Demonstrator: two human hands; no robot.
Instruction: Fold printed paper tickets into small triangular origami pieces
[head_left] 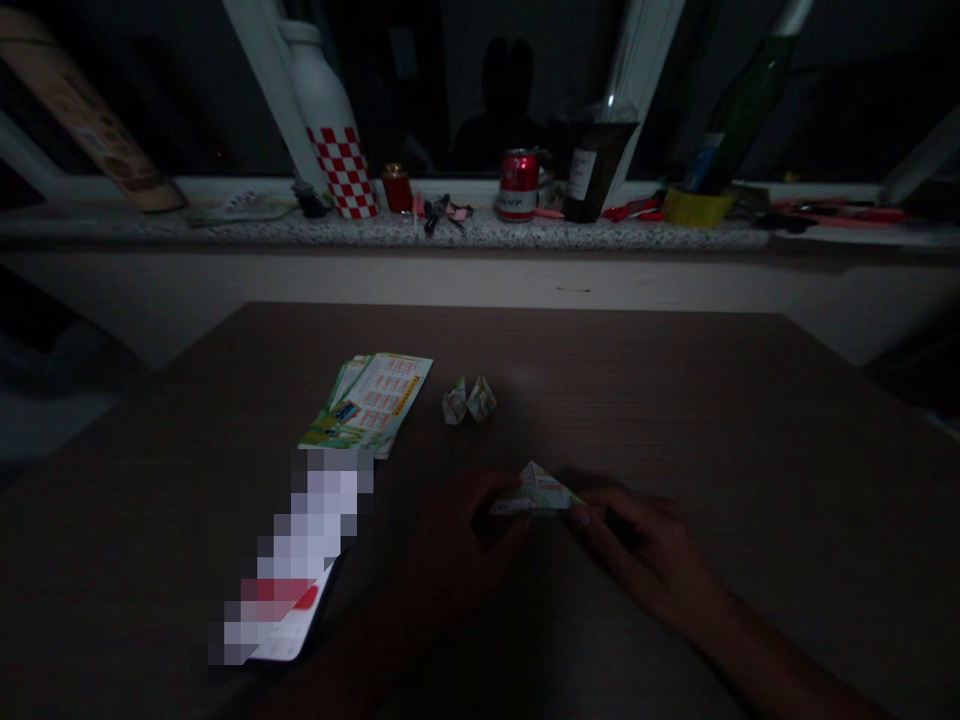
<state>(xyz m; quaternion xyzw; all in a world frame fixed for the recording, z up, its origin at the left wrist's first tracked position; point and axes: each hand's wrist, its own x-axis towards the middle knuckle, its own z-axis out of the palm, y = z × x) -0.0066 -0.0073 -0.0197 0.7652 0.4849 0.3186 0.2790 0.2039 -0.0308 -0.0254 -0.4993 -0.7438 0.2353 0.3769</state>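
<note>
Folded paper (536, 490), one: printed, triangular in outline, point facing away from the wearer; held between the two hands over the table (750, 420). Contact with the tabletop cannot be told. Serves as landmark below.

Left hand (465, 525): at the left end of the folded paper, grasping it; fingers bent over the far side, thumb extended along the near side. Forearm comes in from the near left, in deep shadow.

Right hand (652, 550): at the right corner of the folded paper, pinching it between thumb and fingertips; fingers slanting inward, wrist low, forearm running to the near right.

Step in hand, by judgement: shaping or pressing a fold. The next move seems to call for one hand steadying the layers while the other works the edge, creases kept aligned.

Small folded paper pieces (481, 402), two: side by side, beyond the folded paper and slightly left.

Printed card stack (367, 405), one: farther off and left of the folded paper, edges uneven.

Phone (300, 560), one: left of the folded paper and reaching nearer the wearer, screen lit, partly pixelated.

Windowsill (465, 236): well beyond the folded paper; bears a red can (518, 185) and a checked bottle (341, 150), among others.
</note>
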